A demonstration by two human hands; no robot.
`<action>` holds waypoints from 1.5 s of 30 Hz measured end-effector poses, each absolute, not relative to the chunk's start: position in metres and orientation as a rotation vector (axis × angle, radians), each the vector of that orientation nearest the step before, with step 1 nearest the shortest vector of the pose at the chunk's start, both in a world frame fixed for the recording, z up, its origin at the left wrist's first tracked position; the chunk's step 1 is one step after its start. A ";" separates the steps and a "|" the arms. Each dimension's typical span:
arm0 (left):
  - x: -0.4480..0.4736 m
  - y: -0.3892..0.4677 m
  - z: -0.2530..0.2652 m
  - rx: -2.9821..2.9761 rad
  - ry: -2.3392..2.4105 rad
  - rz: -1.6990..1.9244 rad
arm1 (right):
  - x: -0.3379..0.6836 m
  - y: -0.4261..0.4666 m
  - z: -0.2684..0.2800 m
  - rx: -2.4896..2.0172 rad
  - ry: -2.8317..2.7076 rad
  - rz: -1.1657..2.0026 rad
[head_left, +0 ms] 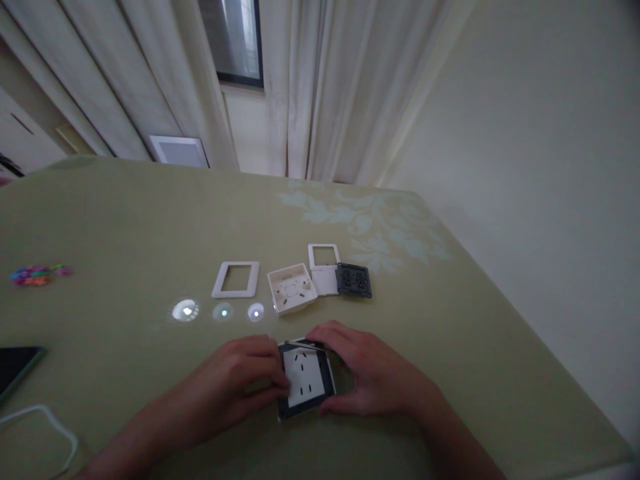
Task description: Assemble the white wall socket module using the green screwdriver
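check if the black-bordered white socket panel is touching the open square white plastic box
Apart: in the head view, a strip of green tabletop shows between the socket panel and the white box.

No lettering, label, brand, number or sign could be read, either on the socket panel (306,379) held in the grip or on the dark module (354,280) lying beyond the grip to the right.
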State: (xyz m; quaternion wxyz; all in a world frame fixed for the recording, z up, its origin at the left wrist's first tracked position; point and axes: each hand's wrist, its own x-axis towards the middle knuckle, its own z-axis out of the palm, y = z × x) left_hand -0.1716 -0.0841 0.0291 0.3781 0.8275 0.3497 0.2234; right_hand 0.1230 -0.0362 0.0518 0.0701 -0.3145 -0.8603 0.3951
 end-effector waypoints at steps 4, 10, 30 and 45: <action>-0.172 -0.086 0.029 2.077 0.941 0.567 | 0.123 -0.036 0.051 -0.933 -2.590 1.204; -0.173 -0.085 0.032 1.906 0.974 0.499 | 0.124 -0.035 0.049 -0.937 -2.587 1.207; -0.177 -0.084 0.030 1.757 1.014 0.486 | 0.120 -0.036 0.048 -0.932 -2.620 1.182; -0.175 -0.083 0.030 1.850 1.104 0.403 | 0.120 -0.037 0.046 -0.946 -2.615 1.183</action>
